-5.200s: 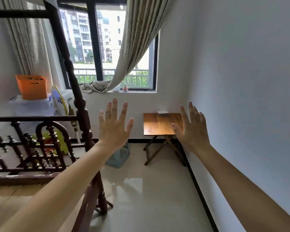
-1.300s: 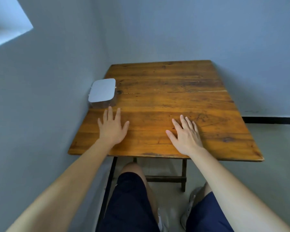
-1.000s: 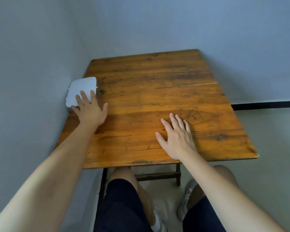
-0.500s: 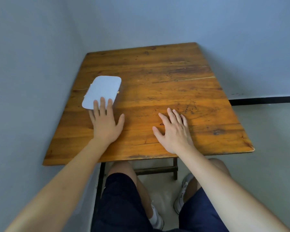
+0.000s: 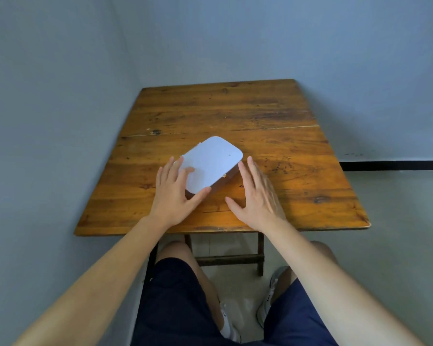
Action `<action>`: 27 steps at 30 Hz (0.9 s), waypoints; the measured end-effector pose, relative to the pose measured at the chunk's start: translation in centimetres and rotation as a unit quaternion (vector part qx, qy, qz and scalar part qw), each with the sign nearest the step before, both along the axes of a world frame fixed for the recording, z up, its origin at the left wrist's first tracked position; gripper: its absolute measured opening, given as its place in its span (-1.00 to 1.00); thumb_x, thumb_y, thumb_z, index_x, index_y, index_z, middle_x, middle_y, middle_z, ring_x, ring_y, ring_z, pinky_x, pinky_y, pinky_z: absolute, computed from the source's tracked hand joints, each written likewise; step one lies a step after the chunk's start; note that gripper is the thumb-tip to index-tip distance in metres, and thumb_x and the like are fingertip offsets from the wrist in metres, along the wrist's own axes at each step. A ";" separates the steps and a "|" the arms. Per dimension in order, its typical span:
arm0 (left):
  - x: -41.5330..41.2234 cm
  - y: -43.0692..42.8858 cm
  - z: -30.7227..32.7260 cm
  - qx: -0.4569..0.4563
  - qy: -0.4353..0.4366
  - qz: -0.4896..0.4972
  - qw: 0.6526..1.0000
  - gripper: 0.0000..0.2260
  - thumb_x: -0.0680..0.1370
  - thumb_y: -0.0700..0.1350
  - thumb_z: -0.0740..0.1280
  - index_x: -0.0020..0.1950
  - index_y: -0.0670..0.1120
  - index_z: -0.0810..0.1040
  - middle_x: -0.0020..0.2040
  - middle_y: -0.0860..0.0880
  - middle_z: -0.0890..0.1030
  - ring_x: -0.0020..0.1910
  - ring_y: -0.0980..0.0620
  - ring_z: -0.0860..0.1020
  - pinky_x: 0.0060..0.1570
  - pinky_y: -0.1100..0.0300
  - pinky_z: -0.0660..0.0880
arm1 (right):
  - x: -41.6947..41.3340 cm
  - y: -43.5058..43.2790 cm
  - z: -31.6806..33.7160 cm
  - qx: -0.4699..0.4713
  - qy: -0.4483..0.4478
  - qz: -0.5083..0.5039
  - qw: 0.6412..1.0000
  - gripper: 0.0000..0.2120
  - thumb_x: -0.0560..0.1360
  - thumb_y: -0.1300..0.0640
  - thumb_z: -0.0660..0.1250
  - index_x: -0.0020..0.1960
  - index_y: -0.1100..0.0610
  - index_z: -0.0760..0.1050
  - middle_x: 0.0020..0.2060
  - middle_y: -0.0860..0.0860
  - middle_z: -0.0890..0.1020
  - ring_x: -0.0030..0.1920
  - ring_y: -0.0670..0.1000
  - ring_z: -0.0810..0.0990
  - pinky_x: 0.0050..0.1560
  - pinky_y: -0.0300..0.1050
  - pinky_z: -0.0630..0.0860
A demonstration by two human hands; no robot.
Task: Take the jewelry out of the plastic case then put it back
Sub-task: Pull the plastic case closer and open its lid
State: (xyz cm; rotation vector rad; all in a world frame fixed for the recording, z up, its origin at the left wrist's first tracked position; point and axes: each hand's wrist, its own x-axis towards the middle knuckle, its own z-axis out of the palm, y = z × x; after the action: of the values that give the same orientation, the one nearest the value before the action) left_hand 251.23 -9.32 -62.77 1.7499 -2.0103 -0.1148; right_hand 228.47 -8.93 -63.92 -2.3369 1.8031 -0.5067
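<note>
Head view shows one plastic case [image 5: 214, 162] with a pale lid, shut, lying turned at an angle near the middle of one wooden counter [image 5: 273, 116]. Two bare hands flank it. At the case's 7 o'clock, the left hand [image 5: 175, 196] lies with its fingers [image 5: 185, 171] spread flat on the lid's near corner. At its 4 o'clock, the right hand [image 5: 256, 196] lies just beside the case, fingers straight and close together, gripping nothing. No jewelry shows.
</note>
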 end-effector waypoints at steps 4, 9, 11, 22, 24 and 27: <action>-0.3 -1.4 0.2 0.112 -0.003 0.024 0.993 -0.11 0.39 0.52 0.13 0.60 0.09 0.06 0.65 0.00 -0.07 0.61 -0.07 -0.16 0.53 -0.11 -0.13 | 0.0 -0.1 -0.1 -0.012 0.014 0.023 1.000 -0.11 0.54 -0.32 0.19 0.60 -0.05 -0.28 0.61 0.03 -0.25 0.61 0.07 -0.15 0.55 0.03 -0.06; -0.6 -1.6 0.3 0.075 0.023 0.039 0.996 -0.15 0.40 0.47 0.17 0.57 0.04 0.20 0.63 -0.06 0.09 0.60 -0.13 0.03 0.52 -0.12 0.06 | 0.0 -0.3 -0.2 -0.010 0.022 0.045 0.999 -0.11 0.55 -0.33 0.16 0.59 -0.06 -0.34 0.59 0.01 -0.31 0.60 0.04 -0.21 0.54 -0.02 -0.14; -0.5 -1.7 1.1 0.060 0.061 0.045 0.995 -0.19 0.40 0.43 0.19 0.54 0.00 0.29 0.60 -0.08 0.20 0.56 -0.16 0.17 0.49 -0.11 0.15 | 0.0 -0.4 -0.2 -0.013 0.025 0.051 0.998 -0.10 0.55 -0.33 0.16 0.59 -0.05 -0.35 0.59 0.01 -0.32 0.60 0.03 -0.24 0.53 -0.03 -0.17; 0.7 -2.8 3.6 0.096 0.272 0.048 0.956 -0.26 0.37 0.44 0.24 0.42 0.04 0.50 0.47 -0.07 0.46 0.46 -0.02 0.39 0.43 -0.05 0.35 | 0.1 -1.1 0.1 -0.036 0.064 0.111 0.991 -0.25 0.55 -0.36 0.10 0.61 -0.05 -0.02 0.62 0.09 -0.08 0.60 0.06 -0.23 0.58 0.17 -0.09; 0.5 -2.8 3.9 0.076 0.292 0.035 0.953 -0.36 0.44 0.38 0.27 0.38 0.03 0.53 0.41 -0.04 0.53 0.38 0.04 0.46 0.36 -0.05 0.42 | 0.2 -1.0 0.2 -0.048 0.063 0.110 0.991 -0.25 0.51 -0.38 0.15 0.57 -0.05 0.09 0.59 0.11 0.03 0.61 0.09 -0.15 0.57 0.19 -0.06; -0.2 -2.4 4.4 -0.008 0.291 0.016 0.957 -0.52 0.55 0.24 0.30 0.34 -0.02 0.57 0.33 -0.01 0.58 0.34 0.08 0.49 0.28 0.06 0.48 | 0.3 -0.8 0.3 -0.064 0.063 0.110 0.990 -0.25 0.47 -0.41 0.19 0.51 -0.01 0.23 0.48 0.13 0.20 0.58 0.16 0.04 0.56 0.23 -0.03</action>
State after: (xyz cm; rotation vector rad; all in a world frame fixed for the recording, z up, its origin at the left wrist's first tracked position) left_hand 250.99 -11.74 -58.40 1.5064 -1.5437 -0.5353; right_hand 228.74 -9.69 -63.59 -2.6706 1.5751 -0.4640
